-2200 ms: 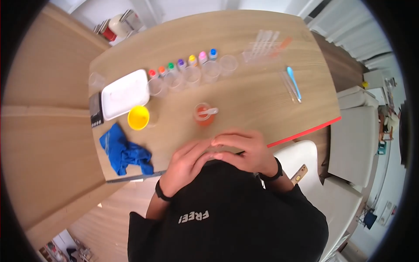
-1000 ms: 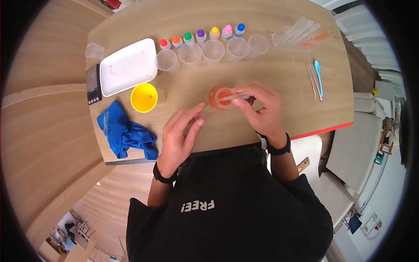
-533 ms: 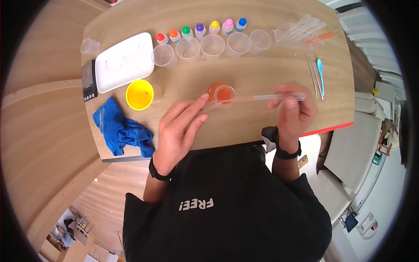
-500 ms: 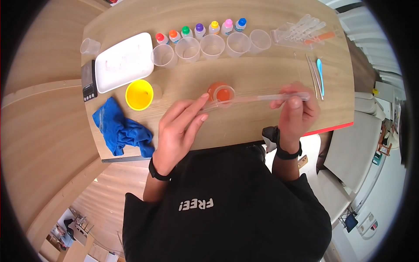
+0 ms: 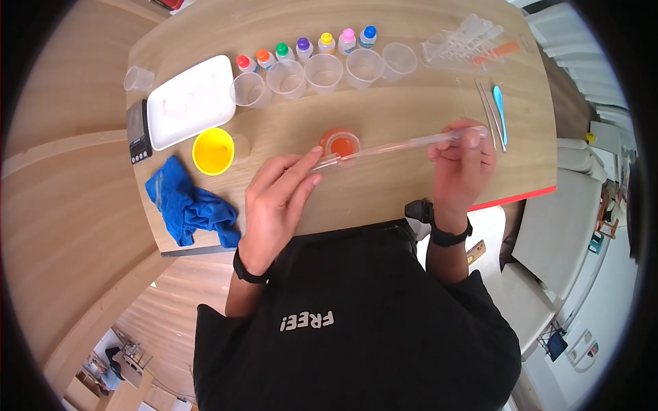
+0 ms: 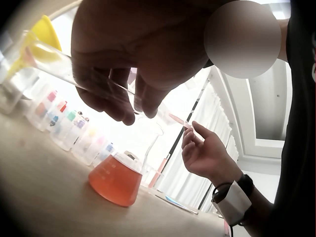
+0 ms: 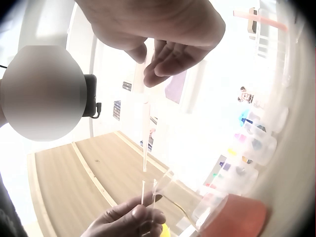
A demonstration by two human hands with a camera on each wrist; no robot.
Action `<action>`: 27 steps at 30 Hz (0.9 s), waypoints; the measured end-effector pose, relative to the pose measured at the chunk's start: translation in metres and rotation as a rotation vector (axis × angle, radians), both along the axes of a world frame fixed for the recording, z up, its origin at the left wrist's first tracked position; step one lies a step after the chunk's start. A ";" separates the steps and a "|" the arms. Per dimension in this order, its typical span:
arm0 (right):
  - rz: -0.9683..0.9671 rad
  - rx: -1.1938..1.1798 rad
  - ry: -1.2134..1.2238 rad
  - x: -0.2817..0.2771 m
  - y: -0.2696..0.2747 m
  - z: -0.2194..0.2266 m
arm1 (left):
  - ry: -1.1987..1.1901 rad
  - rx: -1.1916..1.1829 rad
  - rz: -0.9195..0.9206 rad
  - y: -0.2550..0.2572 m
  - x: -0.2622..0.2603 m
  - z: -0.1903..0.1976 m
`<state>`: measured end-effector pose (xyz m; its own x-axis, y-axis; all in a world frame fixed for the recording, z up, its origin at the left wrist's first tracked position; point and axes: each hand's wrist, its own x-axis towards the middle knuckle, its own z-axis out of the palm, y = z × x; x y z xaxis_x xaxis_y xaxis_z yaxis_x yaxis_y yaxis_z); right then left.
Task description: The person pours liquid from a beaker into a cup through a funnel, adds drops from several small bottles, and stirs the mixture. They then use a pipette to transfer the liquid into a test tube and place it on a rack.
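Note:
A clear tube (image 5: 325,163) is pinched between the thumb and fingers of the left hand (image 5: 269,212), its mouth pointing toward the right hand. The right hand (image 5: 466,168) grips the bulb end of a clear dropper (image 5: 425,140) with pale reddish liquid in its stem. In the right wrist view the dropper's tip (image 7: 145,165) is just above the mouth of the tube (image 7: 148,190), apart from it. A flask of orange-red liquid (image 6: 116,180) stands upright on the table, below and beside the left hand (image 6: 143,44).
Beyond the flask stand several clear cups (image 5: 323,72) and capped bottles (image 5: 303,48). Left are a white tray (image 5: 192,103), yellow cup (image 5: 213,151), blue cloth (image 5: 188,205) and scale (image 5: 138,130). Right are a rack with droppers (image 5: 466,48) and a blue-handled tool (image 5: 500,113).
The hands were together at first; the left now holds the tube. The right hand has taken the dropper from the flask and moved right, rising slightly since half a second ago.

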<state>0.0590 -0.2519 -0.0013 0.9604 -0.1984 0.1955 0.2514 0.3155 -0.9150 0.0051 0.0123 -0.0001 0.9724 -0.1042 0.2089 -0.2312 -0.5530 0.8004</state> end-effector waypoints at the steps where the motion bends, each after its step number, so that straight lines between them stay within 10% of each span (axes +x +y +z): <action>1: 0.024 -0.046 -0.002 0.000 0.001 -0.002 | -0.002 0.000 -0.004 0.000 0.001 0.000; 17: -0.046 -0.037 -0.117 -0.013 0.002 0.014 | 0.034 0.016 -0.019 0.002 -0.001 0.002; 22: 0.106 -0.726 -0.332 -0.001 0.008 0.023 | 0.041 0.012 -0.009 0.001 -0.002 0.003; 27: 0.289 -0.829 -0.179 0.002 0.039 0.022 | 0.041 0.008 -0.013 0.001 -0.002 0.003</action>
